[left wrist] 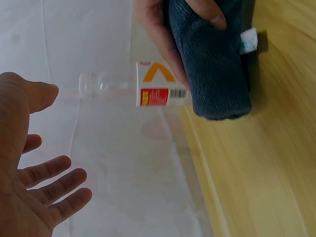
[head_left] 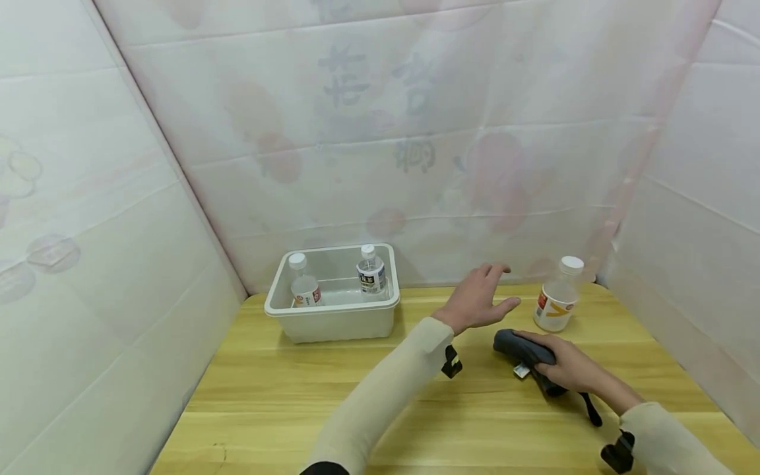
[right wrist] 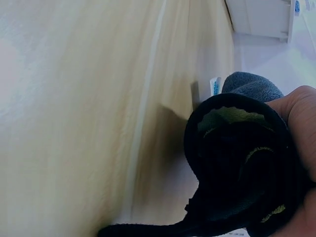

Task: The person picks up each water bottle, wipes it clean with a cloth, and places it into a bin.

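Note:
My right hand (head_left: 567, 363) grips a rolled dark blue-grey fleecy cloth (head_left: 522, 348) near the right of the table, thumb on one side and fingers on the other. The roll carries a small white tag (left wrist: 249, 40) and a black strap (head_left: 590, 409). In the right wrist view its black-edged end (right wrist: 234, 163) shows coiled layers with yellowish-green inside. My left hand (head_left: 477, 297) hovers left of the cloth, thumb and fingers spread, holding nothing. Just behind the right hand, a clear plastic bottle (head_left: 557, 300) with a white cap stands upright.
A pale plastic bin (head_left: 332, 324) sits at the back left of the wooden table (head_left: 267, 409). Inside it are a white-capped bottle (head_left: 305, 287) at the left and another bottle (head_left: 371, 274) at the right. Pale curtains (head_left: 380, 185) enclose the table at the back and sides.

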Motion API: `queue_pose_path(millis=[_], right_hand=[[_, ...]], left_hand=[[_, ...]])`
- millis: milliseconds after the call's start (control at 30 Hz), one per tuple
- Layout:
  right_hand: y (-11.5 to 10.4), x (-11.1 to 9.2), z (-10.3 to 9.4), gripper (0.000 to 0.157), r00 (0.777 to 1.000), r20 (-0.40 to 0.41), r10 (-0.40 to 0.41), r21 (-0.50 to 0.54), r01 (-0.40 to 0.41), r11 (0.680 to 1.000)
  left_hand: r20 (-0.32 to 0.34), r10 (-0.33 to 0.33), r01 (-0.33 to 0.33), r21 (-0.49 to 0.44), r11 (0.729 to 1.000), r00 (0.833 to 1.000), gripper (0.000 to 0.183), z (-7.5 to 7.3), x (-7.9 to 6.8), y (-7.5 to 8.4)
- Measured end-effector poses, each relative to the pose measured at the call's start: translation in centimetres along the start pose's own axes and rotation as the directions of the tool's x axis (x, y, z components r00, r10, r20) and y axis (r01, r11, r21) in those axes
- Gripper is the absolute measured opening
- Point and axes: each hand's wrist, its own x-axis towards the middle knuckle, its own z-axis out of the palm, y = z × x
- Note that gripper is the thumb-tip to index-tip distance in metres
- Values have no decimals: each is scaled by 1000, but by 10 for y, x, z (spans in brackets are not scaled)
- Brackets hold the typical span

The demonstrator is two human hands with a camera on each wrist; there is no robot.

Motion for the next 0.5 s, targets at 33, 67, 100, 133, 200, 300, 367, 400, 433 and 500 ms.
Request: queue_pose_path(millis=[33,67,100,133,200,300,367,400,433,500], right_hand=[[1,-2,0,69,1000,-2,6,-2,-6,1000],[2,-3,0,69,1000,-4,11,-4,-11,1000],[3,-4,0,69,1000,-9,10,-2,-10,1000],[4,-5,0,68,1000,-11,8,-1,-8,1000],[5,-7,-1,68,1000,-14,6,-3,-6,1000],[6,-11,-3,68,1000,-28,2,-1,-2,1000],[7,-14,-3,68,999,-36,3,-5,-3,1000],[7,-16,-3,68,999,-45,3,-7,-3,1000],[8,-18,-3,68,999,-48,1,-9,-2,1000],[8,-21,-3,68,999,-51,-3,-14,2,1000]], left_hand=[[4,2,-2,2,1000,1000,57,3,4,2],[9,5,-5,7,1000,1000,58,5,7,3],[12,8,-8,8,1000,1000,58,7,10,5],[17,10,-11,13,1000,1000,58,9,13,6],[27,10,-10,23,1000,1000,60,13,20,10],[41,4,-5,32,999,999,63,17,28,16],[47,-1,-1,39,999,999,64,19,34,20],[50,-6,3,42,999,999,65,21,37,22],[54,-12,9,47,999,998,65,22,39,24],[60,-20,16,59,998,998,65,25,44,27]])
